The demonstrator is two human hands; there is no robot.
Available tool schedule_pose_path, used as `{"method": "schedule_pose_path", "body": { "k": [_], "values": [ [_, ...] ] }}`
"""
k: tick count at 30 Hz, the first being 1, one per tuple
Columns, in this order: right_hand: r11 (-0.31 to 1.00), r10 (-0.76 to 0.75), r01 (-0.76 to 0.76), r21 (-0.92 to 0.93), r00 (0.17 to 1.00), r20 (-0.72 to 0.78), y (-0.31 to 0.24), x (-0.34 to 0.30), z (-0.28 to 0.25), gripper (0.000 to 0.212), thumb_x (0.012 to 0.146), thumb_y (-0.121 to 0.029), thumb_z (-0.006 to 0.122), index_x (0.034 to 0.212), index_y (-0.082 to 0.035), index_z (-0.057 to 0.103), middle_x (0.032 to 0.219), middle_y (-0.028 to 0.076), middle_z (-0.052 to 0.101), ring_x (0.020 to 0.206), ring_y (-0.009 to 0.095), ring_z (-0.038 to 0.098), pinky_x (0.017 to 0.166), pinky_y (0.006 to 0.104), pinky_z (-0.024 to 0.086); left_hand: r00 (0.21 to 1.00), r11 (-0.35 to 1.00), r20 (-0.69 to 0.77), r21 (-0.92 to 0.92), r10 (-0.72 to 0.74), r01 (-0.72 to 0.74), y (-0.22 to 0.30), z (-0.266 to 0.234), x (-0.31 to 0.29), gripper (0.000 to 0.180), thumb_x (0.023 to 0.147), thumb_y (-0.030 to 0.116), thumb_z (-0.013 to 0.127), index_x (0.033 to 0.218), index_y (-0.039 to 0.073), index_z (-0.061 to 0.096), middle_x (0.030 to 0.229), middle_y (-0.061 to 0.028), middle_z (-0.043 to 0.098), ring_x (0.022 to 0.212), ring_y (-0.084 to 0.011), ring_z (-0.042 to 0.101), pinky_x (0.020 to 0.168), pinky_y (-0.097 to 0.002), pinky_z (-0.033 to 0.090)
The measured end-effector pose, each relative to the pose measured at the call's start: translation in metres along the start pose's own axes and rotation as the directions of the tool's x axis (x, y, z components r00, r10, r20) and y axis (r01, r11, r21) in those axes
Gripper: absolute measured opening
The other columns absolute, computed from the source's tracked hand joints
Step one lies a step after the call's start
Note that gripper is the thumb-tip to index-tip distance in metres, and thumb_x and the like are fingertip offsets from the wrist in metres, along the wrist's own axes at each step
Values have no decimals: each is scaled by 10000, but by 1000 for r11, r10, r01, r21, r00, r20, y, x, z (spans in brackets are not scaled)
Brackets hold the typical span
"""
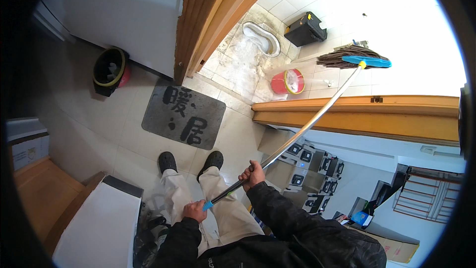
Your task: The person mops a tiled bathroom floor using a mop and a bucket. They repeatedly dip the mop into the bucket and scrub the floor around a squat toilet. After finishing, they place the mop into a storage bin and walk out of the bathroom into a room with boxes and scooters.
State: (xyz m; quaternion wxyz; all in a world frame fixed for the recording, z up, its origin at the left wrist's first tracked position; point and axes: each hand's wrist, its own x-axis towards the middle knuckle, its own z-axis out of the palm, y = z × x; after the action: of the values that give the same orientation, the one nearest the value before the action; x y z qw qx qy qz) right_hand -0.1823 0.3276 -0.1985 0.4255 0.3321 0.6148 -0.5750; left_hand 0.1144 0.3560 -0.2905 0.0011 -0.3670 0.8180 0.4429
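Note:
Both my hands grip one long mop, its metal pole [317, 118] slanting up and to the right across the view. My left hand [195, 211] is closed around the lower end, beside the blue grip [208, 205]. Farther up the dark part of the pole, my right hand [253, 174] is wrapped round it. The mop head [342, 58] has brown-grey strands on a blue holder [368, 61]. It is raised in the bathroom doorway, appearing in front of the white tiled wall. No other thing is in my hands.
Through the doorway are a squat toilet [262, 39], a black bin [306, 29] and a red bucket [287, 82]. A grey doormat [184, 114] lies before it, a lined bin [110, 71] to its left. Wooden door frame [357, 115] and stacked boxed devices [317, 173] stand right.

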Motion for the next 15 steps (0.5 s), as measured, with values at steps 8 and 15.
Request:
{"method": "schedule_pose_path", "body": {
  "k": [8, 15],
  "values": [
    [997, -70, 70, 18, 998, 2, -6, -12, 3, 391, 889, -280, 537, 602, -164, 298, 499, 10, 226, 425, 187, 282, 492, 370, 357, 999, 999, 52, -44, -1, 3, 0, -10, 19, 194, 707, 145, 655, 887, 108, 589, 747, -115, 645, 690, -354, 637, 629, -481, 506],
    [999, -34, 34, 12, 999, -30, -6, 16, 2, 335, 898, -272, 521, 656, -148, 327, 524, 10, 245, 452, 178, 306, 495, 369, 364, 999, 999, 43, -48, -10, 12, 5, -20, 24, 242, 705, 138, 660, 940, 110, 609, 756, -129, 649, 696, -368, 636, 638, -487, 505]
  ]
}}
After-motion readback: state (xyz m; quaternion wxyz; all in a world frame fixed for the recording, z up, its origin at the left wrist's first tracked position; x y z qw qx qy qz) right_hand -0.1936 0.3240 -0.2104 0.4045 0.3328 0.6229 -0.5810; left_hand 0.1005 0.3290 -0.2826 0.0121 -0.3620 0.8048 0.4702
